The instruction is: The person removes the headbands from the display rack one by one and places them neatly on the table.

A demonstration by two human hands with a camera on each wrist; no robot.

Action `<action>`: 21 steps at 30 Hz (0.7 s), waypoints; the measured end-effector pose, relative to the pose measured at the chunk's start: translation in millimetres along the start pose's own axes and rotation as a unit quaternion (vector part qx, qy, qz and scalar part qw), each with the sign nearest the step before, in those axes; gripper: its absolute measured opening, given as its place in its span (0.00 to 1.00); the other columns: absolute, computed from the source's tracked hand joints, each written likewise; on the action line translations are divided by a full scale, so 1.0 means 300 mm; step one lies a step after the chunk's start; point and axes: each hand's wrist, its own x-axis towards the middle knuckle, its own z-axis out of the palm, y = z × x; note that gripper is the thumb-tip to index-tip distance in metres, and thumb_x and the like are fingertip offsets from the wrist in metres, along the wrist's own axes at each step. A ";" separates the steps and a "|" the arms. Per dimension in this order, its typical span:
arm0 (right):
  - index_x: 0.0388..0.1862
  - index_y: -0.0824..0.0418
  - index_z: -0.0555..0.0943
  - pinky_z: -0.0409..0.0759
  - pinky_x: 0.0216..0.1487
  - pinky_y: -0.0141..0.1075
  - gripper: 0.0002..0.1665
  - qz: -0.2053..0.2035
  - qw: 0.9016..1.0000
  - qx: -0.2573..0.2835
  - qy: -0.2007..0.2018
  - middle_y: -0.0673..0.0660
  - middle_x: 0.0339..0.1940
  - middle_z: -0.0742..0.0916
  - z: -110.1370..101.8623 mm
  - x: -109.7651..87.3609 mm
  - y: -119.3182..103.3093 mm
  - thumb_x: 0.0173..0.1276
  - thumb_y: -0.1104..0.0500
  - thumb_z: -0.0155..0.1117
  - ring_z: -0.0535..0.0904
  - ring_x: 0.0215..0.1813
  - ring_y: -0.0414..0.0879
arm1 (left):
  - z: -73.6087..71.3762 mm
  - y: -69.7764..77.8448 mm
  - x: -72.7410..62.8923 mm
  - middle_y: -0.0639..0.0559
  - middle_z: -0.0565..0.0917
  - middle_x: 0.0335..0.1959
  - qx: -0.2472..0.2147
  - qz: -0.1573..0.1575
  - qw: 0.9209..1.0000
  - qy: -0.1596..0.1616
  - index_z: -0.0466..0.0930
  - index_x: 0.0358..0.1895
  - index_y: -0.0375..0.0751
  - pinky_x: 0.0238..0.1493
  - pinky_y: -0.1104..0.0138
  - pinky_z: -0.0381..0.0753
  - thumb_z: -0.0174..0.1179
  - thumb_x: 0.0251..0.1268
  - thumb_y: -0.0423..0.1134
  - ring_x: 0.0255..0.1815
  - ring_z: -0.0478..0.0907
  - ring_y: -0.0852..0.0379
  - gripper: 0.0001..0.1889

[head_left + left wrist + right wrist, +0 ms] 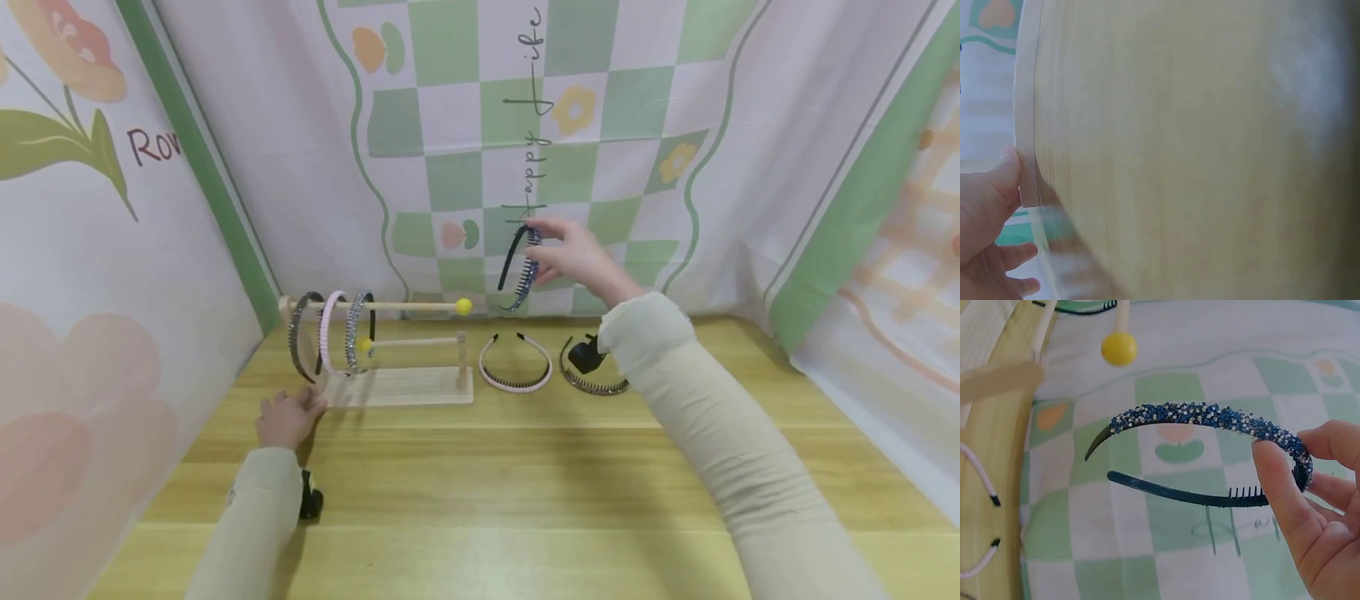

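My right hand point(573, 257) pinches a blue-and-silver beaded headband point(1185, 414) between thumb and fingers. The headband hangs in the air, its ends toward the stand and its black comb teeth showing inside. To the left is a wooden headband stand point(405, 387) with two bars. A dark headband point(295, 337), a pink headband point(326, 333) and a silver glittery headband point(351, 337) hang over its upper bar. At the base's front left corner, my left hand point(288, 419) grips the edge, thumb point(1009, 172) against the wood, two other fingers spread below.
A pink headband point(516, 387) lies on the wooden table point(480, 492) right of the stand, and a dark beaded headband point(592, 388) lies beyond it, partly behind the right wrist's black camera. The upper bar ends in a yellow ball point(464, 307). Patterned curtains point(450, 183) enclose the table.
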 end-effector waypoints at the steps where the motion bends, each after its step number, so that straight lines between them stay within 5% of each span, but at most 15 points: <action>1: 0.71 0.59 0.58 0.81 0.38 0.40 0.36 0.001 1.000 0.001 0.005 0.62 0.69 0.63 -0.009 -0.003 0.008 0.66 0.63 0.58 0.79 0.34 0.53 | 0.000 0.000 0.000 0.21 0.61 0.59 -0.001 0.000 1.000 0.000 0.64 0.64 0.35 0.49 0.37 0.61 0.46 0.69 0.54 0.56 0.56 0.24 0.30; 21: 0.72 0.63 0.53 0.81 0.37 0.35 0.37 0.032 0.997 0.045 0.057 0.68 0.71 0.56 -0.190 -0.080 0.173 0.67 0.65 0.54 0.79 0.30 0.42 | -0.005 0.003 0.000 0.21 0.60 0.59 -0.006 0.000 1.000 -0.010 0.62 0.65 0.34 0.50 0.37 0.61 0.46 0.69 0.53 0.56 0.56 0.24 0.30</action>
